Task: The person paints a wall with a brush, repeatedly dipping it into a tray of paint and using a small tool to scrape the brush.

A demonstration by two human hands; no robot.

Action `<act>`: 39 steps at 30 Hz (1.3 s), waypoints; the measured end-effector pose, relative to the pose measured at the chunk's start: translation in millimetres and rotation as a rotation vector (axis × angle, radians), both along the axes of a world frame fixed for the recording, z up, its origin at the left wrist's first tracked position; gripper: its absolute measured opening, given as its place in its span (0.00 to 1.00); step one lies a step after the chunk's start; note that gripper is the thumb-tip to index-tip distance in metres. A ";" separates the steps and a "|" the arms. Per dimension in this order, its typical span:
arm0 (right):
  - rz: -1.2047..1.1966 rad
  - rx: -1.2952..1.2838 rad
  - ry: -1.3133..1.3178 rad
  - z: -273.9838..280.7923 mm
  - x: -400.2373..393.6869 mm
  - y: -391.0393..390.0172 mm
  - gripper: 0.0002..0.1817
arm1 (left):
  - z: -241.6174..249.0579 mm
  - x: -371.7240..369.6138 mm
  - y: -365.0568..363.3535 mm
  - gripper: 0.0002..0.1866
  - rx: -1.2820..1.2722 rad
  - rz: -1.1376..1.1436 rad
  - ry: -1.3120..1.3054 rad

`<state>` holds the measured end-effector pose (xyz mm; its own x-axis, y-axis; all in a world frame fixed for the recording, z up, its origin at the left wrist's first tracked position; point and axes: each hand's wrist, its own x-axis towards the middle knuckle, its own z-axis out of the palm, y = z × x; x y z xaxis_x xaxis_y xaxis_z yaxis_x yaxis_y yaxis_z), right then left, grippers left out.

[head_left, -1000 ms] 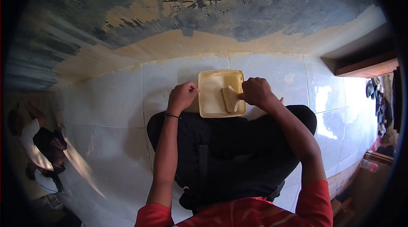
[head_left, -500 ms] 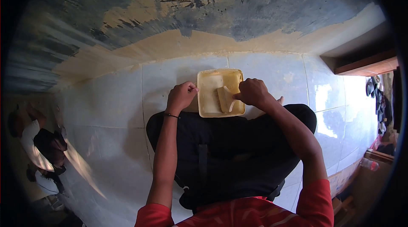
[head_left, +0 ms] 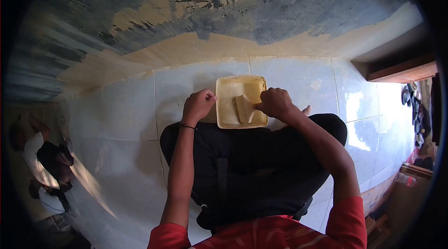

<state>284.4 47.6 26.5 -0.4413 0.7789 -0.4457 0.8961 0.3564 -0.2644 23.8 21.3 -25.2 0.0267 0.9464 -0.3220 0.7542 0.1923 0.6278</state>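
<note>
A square yellowish plastic tub [head_left: 218,117] stands on the tiles in front of my crossed legs, with a pale, wet-looking film inside. My right hand [head_left: 276,104] is closed around the handle of a wide paint brush [head_left: 243,109]. The brush head is tilted inside the tub, bristles facing left. At the tub's left rim is my left hand [head_left: 199,105], its fingers pinched together against the edge. The palm side of both hands is hidden.
Ahead rises a wall [head_left: 233,15] with patchy dark and beige paint. A wooden ledge [head_left: 401,69] juts out at right. A plastic bottle [head_left: 405,180] lies lower right. Two other people, one in a white shirt [head_left: 35,153], are at far left.
The brush has shifted slightly left within the tub, and my right hand has moved left with it. My left hand stays at the rim.
</note>
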 end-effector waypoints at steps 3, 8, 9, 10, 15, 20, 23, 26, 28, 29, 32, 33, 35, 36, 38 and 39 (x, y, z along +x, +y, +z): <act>-0.011 -0.011 0.018 -2.3 -0.5 -1.5 0.23 | 1.1 0.5 0.4 0.14 -0.003 -0.003 -0.008; -0.031 -0.035 0.028 -11.6 -7.9 -8.5 0.25 | 0.0 0.0 0.0 0.14 0.003 0.000 -0.019; -0.040 -0.045 0.032 -12.5 -9.1 -9.3 0.26 | 0.4 -0.1 -0.1 0.14 0.001 0.004 -0.017; -0.039 -0.045 0.031 -13.3 -9.0 -9.7 0.26 | 0.7 -0.1 0.0 0.14 -0.002 0.008 -0.016; -0.084 -0.084 0.057 -18.0 -5.4 -6.7 0.27 | 0.1 -0.5 0.2 0.13 0.000 0.009 -0.022; -0.059 -0.141 0.073 -8.9 -6.3 6.6 0.27 | 2.1 -1.4 -0.6 0.14 0.004 0.011 -0.005; -0.040 -0.167 0.082 -5.0 -5.7 12.3 0.26 | 1.9 -2.3 -0.2 0.15 -0.003 0.015 0.010; -0.016 -0.185 0.093 -1.0 -2.2 16.7 0.26 | 0.2 -3.0 0.0 0.15 -0.006 0.019 -0.007; -0.010 -0.197 0.103 4.5 0.3 18.8 0.27 | 0.1 -3.1 0.3 0.15 -0.014 0.024 -0.022; -0.008 -0.203 0.115 7.9 1.6 19.6 0.27 | 0.1 -3.0 0.4 0.15 -0.013 0.023 -0.023; 0.006 -0.181 0.115 16.7 4.5 21.5 0.27 | 0.0 -3.4 0.2 0.15 -0.007 0.018 -0.012; 0.018 -0.153 0.103 19.3 5.5 22.0 0.26 | -0.7 -3.5 0.2 0.15 -0.002 0.014 -0.008; 0.055 -0.038 0.107 23.7 8.9 20.7 0.25 | -1.7 -3.9 0.1 0.15 0.003 0.012 -0.004; 0.090 0.078 0.112 25.7 10.9 20.5 0.25 | -0.8 -3.6 0.3 0.15 -0.005 0.016 -0.005; 0.097 0.147 0.126 29.3 15.3 21.4 0.24 | 1.4 -2.7 0.2 0.16 -0.014 0.016 -0.003; 0.103 0.216 0.137 31.0 17.8 21.4 0.23 | 4.0 -1.6 -0.4 0.15 -0.034 0.045 -0.016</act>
<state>302.2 69.0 57.6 -0.5678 0.7974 -0.2045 0.8133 0.5051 -0.2889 22.2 21.0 -21.1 -0.0100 0.9354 -0.3534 0.7342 0.2468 0.6325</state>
